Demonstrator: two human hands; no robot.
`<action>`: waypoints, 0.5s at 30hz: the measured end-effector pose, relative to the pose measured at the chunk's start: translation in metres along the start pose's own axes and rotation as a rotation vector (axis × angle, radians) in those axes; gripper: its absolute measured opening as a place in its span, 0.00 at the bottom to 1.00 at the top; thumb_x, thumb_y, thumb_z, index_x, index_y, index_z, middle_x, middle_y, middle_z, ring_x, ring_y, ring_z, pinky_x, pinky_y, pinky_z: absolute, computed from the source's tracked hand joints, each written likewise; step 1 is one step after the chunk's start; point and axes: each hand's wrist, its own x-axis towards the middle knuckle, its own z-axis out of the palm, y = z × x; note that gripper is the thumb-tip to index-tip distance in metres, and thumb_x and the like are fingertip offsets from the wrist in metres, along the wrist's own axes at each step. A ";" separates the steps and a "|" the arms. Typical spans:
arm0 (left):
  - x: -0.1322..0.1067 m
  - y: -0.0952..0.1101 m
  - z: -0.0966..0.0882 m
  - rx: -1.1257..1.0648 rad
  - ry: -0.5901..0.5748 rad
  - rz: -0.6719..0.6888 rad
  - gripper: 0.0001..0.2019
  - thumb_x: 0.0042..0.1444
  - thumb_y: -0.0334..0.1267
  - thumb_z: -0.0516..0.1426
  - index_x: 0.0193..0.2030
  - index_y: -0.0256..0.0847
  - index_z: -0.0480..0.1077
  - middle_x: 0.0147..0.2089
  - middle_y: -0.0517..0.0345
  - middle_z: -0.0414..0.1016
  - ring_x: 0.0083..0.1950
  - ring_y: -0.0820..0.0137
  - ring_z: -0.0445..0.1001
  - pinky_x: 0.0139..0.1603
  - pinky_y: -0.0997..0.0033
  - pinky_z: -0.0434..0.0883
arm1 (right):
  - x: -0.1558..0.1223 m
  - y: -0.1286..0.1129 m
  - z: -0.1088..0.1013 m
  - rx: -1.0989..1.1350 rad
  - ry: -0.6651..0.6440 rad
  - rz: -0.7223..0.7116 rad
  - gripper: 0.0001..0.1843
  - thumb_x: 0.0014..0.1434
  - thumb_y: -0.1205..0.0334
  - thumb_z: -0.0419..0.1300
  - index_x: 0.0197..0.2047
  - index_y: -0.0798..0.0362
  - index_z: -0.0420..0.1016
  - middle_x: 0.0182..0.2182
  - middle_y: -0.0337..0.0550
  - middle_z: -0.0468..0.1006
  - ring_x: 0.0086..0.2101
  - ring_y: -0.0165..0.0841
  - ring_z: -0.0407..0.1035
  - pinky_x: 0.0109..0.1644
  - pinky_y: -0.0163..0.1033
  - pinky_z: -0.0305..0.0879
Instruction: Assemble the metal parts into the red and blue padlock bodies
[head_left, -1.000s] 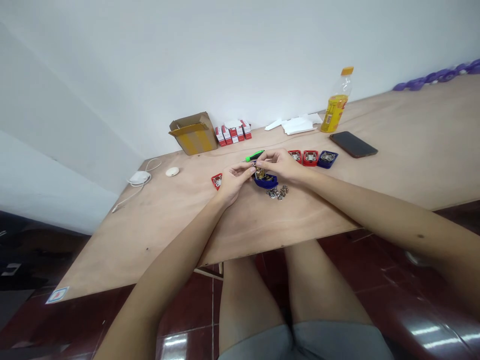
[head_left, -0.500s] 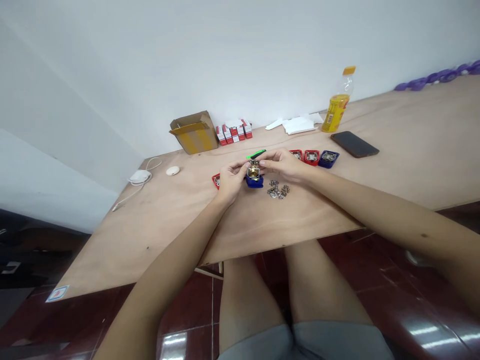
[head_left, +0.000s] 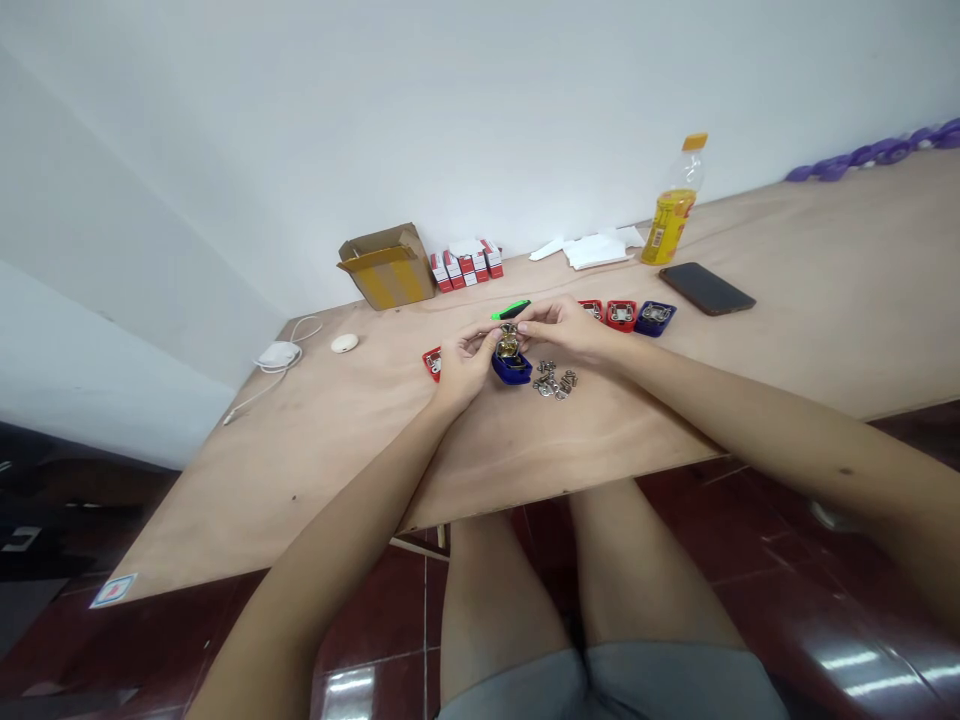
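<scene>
Between my hands is a brass-coloured metal clamp (head_left: 508, 345) with a blue plastic cover (head_left: 513, 371) at its lower end. My left hand (head_left: 466, 362) pinches its left side with the thumb and fingers. From the right, the thumb and fingertips of my right hand (head_left: 561, 328) close on its upper end; the fingers partly hide the metal there. A small pile of screws and metal bits (head_left: 553, 381) lies just right of the cover. Beside my left hand, a red-cased metal part (head_left: 432, 364) shows in part.
Two red-cased parts (head_left: 621, 315) and a blue-cased one (head_left: 655, 317) sit beyond my right forearm. A green and black pen (head_left: 511, 310) lies behind my hands. Further back are a cardboard box (head_left: 390, 270), small red-white boxes (head_left: 466, 268), papers, a bottle (head_left: 669, 222) and a phone (head_left: 707, 288).
The clamp has tilted between my fingers, and its blue cover has turned slightly, its lower edge now slanting down to the right. Both hands stay in nearly the same place.
</scene>
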 end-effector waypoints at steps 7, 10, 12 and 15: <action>0.001 0.002 0.002 -0.023 0.058 -0.044 0.20 0.52 0.52 0.74 0.43 0.37 0.85 0.46 0.45 0.88 0.51 0.57 0.86 0.60 0.56 0.79 | 0.002 0.001 -0.004 -0.156 0.034 -0.077 0.18 0.57 0.43 0.74 0.33 0.50 0.83 0.30 0.42 0.83 0.33 0.36 0.75 0.44 0.47 0.76; 0.003 -0.001 0.003 -0.097 0.099 -0.108 0.22 0.49 0.52 0.76 0.43 0.36 0.85 0.45 0.44 0.88 0.50 0.57 0.86 0.58 0.56 0.79 | 0.003 0.001 -0.004 -0.215 0.004 -0.085 0.16 0.60 0.45 0.72 0.36 0.50 0.84 0.36 0.45 0.85 0.37 0.38 0.77 0.47 0.48 0.76; 0.005 -0.005 0.002 -0.174 0.151 -0.162 0.24 0.47 0.51 0.77 0.43 0.36 0.84 0.45 0.44 0.88 0.49 0.57 0.87 0.56 0.57 0.80 | 0.005 0.002 -0.005 -0.240 -0.043 -0.091 0.15 0.63 0.46 0.70 0.40 0.50 0.84 0.40 0.47 0.86 0.39 0.40 0.77 0.49 0.49 0.75; 0.009 -0.010 -0.001 -0.250 0.202 -0.221 0.25 0.44 0.50 0.78 0.43 0.36 0.84 0.44 0.45 0.88 0.48 0.57 0.87 0.53 0.60 0.80 | 0.009 0.004 -0.017 -0.373 -0.117 -0.122 0.13 0.66 0.49 0.65 0.42 0.49 0.85 0.41 0.48 0.86 0.41 0.42 0.77 0.52 0.51 0.73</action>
